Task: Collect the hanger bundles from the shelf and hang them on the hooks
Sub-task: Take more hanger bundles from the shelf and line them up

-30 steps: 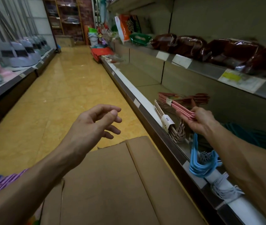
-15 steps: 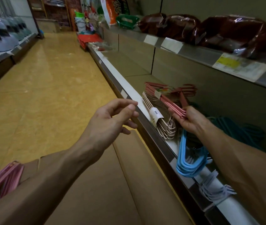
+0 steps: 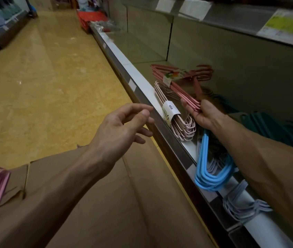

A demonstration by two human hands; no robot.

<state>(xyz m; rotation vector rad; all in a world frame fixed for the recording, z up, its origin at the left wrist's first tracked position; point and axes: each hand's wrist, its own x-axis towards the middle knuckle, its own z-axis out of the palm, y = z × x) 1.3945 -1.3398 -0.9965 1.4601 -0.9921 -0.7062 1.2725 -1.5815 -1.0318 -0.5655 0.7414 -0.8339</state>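
A shop aisle runs away from the camera, with a glossy yellow-brown floor that reflects soft light. On the right stands a grey metal shelving unit with paper price labels on its upper edge. A flat brown cardboard box lies on the floor below. The light is dim.

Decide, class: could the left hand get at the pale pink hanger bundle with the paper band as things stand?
Probably yes. The left hand is empty at the shelf's front rail, and the pale pink bundle lies uncovered just beyond it.
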